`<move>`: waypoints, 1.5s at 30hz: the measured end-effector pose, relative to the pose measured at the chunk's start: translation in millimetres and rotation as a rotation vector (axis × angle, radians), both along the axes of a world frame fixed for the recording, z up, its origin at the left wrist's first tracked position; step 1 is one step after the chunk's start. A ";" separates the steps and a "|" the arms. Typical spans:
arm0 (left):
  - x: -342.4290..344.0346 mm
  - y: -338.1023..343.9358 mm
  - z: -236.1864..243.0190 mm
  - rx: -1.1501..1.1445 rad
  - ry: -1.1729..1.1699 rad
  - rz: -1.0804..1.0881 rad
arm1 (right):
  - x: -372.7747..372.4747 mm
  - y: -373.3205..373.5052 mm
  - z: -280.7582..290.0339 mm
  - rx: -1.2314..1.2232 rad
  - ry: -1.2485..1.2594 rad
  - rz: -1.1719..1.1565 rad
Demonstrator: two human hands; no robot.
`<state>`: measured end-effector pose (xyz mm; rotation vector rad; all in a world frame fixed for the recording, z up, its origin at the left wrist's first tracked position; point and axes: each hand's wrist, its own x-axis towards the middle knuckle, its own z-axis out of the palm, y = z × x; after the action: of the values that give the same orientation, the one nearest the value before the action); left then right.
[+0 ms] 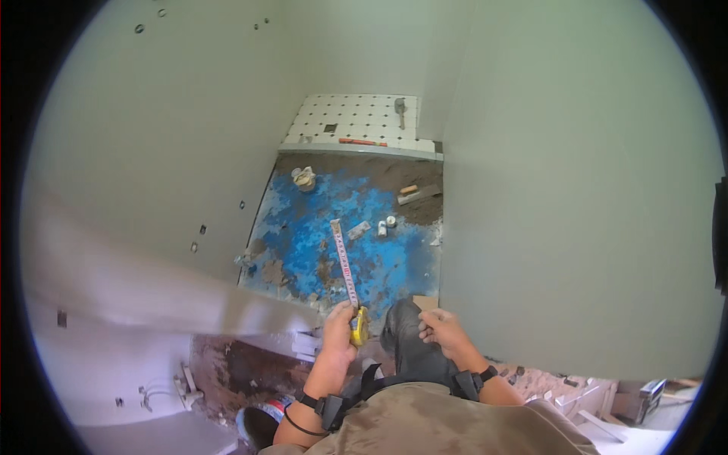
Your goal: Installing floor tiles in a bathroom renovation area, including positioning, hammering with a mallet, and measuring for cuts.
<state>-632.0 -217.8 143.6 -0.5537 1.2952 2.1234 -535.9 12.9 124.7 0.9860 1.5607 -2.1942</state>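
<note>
My left hand [338, 331] is closed round a yellow tape measure [359, 326] in front of my body. From its case the white blade [345, 265] runs out forward over the blue-coated floor [303, 235], its far end near the middle of the floor. My right hand [444, 332] is beside my bent knee [403, 326], with its fingers curled together. Whether anything small is between those fingers, I cannot make out. A small tan board piece [425, 302] shows just beyond the right hand.
Plain walls [159, 152] rise on both sides. On the blue floor are a bucket [304, 178], a trowel [418, 195], two small cans [387, 225] and mortar [349, 163]. Beyond a raised curb [356, 150], a mallet [400, 112] lies on patterned tiles [364, 114]. Debris [546, 379] lies behind me.
</note>
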 end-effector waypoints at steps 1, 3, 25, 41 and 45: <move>-22.2 6.1 -1.5 -0.013 -0.012 -0.013 | -21.0 1.4 -1.4 0.004 0.015 -0.002; -59.9 20.2 -11.1 -0.036 -0.034 -0.052 | -61.3 1.8 -11.8 -0.001 0.020 -0.029; -680.6 332.9 -18.5 -1.127 0.845 -0.742 | -468.5 302.1 -73.9 0.061 -0.167 -0.361; -995.8 615.3 -262.6 -1.213 0.874 -1.201 | -578.1 317.1 -257.1 0.617 -0.661 -0.443; -1031.2 620.4 -336.3 -1.193 0.815 -1.149 | -696.1 344.2 -299.3 0.606 -0.576 -0.362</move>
<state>-1663.2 402.6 -192.7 0.6548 2.4232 0.4219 -1232.0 357.1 -174.6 1.9941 1.8637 -1.3856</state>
